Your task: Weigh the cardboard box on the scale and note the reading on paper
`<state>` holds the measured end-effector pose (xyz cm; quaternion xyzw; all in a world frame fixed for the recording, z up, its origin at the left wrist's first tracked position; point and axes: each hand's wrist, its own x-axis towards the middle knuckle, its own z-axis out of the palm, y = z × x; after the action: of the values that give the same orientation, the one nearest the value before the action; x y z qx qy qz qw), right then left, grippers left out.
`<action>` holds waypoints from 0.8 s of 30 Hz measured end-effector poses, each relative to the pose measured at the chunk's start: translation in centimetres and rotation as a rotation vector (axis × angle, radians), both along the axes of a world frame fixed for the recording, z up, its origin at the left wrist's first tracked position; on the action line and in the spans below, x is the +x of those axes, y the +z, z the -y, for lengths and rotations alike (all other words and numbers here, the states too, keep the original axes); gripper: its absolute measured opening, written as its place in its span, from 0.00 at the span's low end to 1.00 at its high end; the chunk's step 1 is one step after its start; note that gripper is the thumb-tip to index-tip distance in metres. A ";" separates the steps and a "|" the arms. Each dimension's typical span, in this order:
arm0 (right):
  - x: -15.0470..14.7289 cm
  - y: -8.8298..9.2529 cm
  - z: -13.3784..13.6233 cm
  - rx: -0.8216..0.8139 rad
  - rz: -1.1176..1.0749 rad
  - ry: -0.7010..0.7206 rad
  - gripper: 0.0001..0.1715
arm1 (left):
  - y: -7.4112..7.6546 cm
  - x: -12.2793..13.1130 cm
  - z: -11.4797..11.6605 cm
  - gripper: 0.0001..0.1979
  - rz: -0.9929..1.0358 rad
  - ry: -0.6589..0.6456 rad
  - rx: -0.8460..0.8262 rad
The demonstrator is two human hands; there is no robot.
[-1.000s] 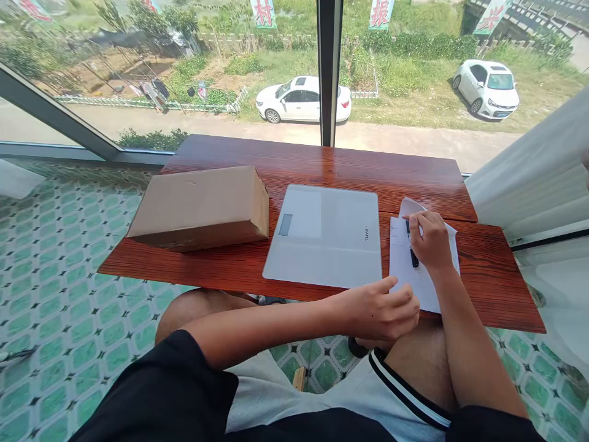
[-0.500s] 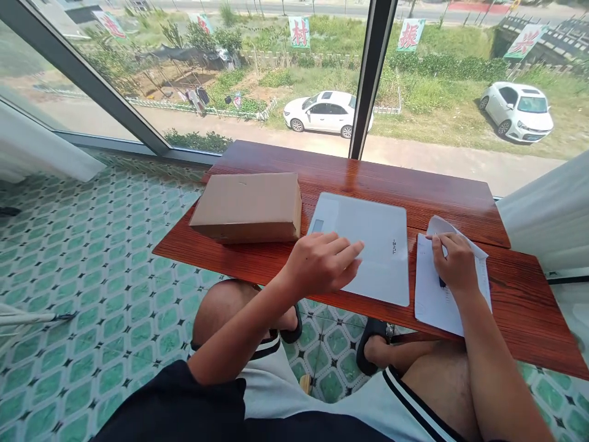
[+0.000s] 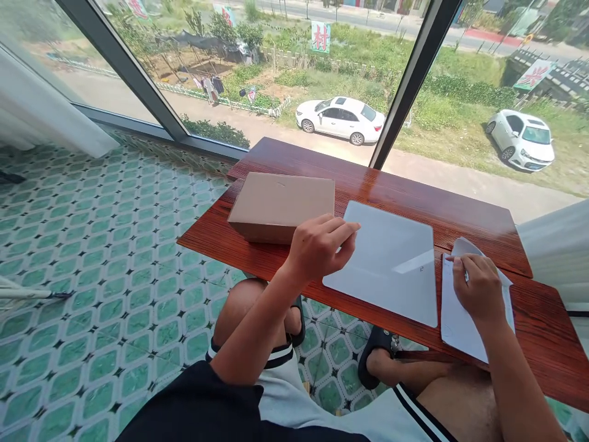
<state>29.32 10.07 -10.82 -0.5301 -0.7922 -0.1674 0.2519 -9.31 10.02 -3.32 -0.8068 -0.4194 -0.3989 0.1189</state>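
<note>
My left hand is over the left edge of a flat white glass scale, its fingers loosely bent, a gap at the thumb and nothing seen in it. Whether it touches the scale I cannot tell. Just behind that hand lies a closed brown cardboard box. My right hand is closed around a pen, mostly hidden by the fingers. It rests on a pad of white paper whose top sheet curls up at the far end.
All of this lies on a reddish-brown wooden table against large windows. A dark window frame rises behind it. White curtains hang at both sides. Below are my knees and a patterned green tile floor.
The view has turned left and tilted, so the table things appear farther right. My left hand is now nearer the box and the scale's left edge, fingers more bent. My right hand stays on the paper.
</note>
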 end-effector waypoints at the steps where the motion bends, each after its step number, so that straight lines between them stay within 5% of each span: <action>1: -0.9 0.5 0.0 -0.005 -0.015 0.004 0.17 | 0.1 -0.4 -0.2 0.11 0.022 0.030 -0.017; 8: -11.4 3.9 -0.8 -0.091 -0.317 0.047 0.18 | 1.8 -5.0 -1.1 0.15 0.149 0.320 -0.188; 14: -20.7 3.8 -1.2 -0.198 -0.527 0.178 0.25 | 2.1 -9.1 -1.2 0.24 0.199 0.504 -0.285; 24: -26.8 1.9 -2.8 -0.621 -0.861 0.210 0.44 | -0.1 -12.6 -1.5 0.35 0.200 0.775 -0.593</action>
<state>2.47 12.90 -8.96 -0.5181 -0.6783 0.3330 0.4008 -21.90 11.55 -3.38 -0.5484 -0.7931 -0.2644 -0.0173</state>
